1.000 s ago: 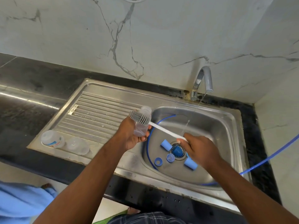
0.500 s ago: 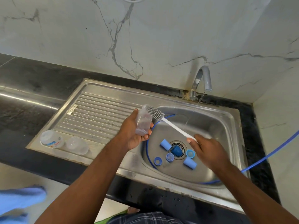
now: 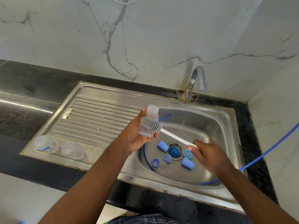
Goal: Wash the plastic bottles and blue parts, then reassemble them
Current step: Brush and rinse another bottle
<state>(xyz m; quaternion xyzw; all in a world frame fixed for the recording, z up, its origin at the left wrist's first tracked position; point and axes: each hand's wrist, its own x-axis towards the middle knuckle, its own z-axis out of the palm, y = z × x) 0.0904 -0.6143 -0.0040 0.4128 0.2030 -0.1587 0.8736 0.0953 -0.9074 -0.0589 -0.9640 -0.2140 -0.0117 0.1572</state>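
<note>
Seen from the head: left hand (image 3: pixel 137 135) wrapped around a clear plastic bottle (image 3: pixel 149 122), mouth up and tilted, held over the near-left rim of the sink (image 3: pixel 233 115). Right hand (image 3: pixel 208 156) closed on the white handle of a bottle brush (image 3: pixel 151 124), grey bristle head pressed across the outside of the bottle wall. Thin stream running from the tap (image 3: pixel 196 80) into the basin, well apart from bottle and brush. Down in the basin, around the drain (image 3: pixel 175 151): two blue tubes (image 3: pixel 163 145) (image 3: pixel 187 164), two small blue caps (image 3: pixel 167 158) (image 3: pixel 188 154) and a blue ring (image 3: pixel 155 162), with a blue hose (image 3: pixel 265 155) looped along the basin wall. On the draining board at left, two more clear bottles (image 3: pixel 47 145) (image 3: pixel 72 149) lying side by side. Likely trouble: wet plastic twisting out of a loose grip under the sideways push of the brush, then dropping among the blue parts; small caps sitting close to the drain, open to being nudged about by running water. Against half a second ago: brush head out of the bottle mouth and now laid across the side, bottle raised more upright, right hand lower and nearer the drain.
</note>
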